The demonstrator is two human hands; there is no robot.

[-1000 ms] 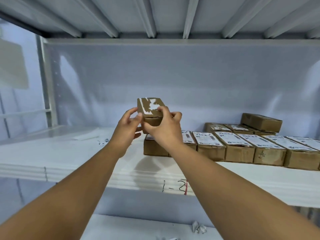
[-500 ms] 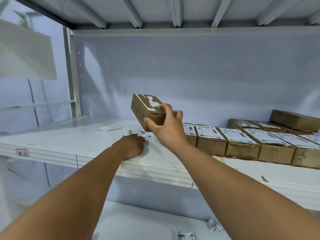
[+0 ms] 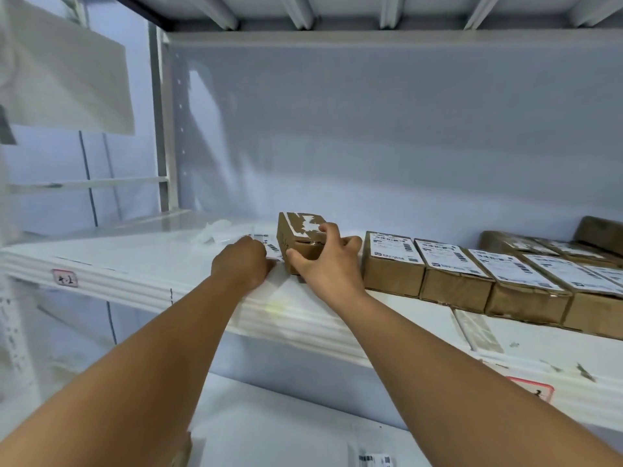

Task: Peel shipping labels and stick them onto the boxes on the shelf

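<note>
A small brown cardboard box point(image 3: 296, 235) with torn white label scraps on top sits on the white shelf point(image 3: 141, 264). My right hand point(image 3: 323, 261) grips it from the near side, thumb at its left corner, fingers over the top. My left hand point(image 3: 244, 264) lies on the shelf just left of the box, covering the near end of a sheet of shipping labels point(image 3: 266, 242); its fingers are hidden. A row of several labelled boxes point(image 3: 451, 271) runs to the right.
Crumpled white backing paper point(image 3: 214, 230) lies behind the labels. More boxes point(image 3: 553, 244) stand at the back right. A strip of backing paper point(image 3: 478, 332) lies on the shelf front. Red tags point(image 3: 64, 278) mark the shelf edge. A lower shelf point(image 3: 286, 429) holds another label sheet.
My right hand has lowered the box from mid-air onto the shelf. My left hand let go of the box and dropped onto the label sheet. The view shifted left.
</note>
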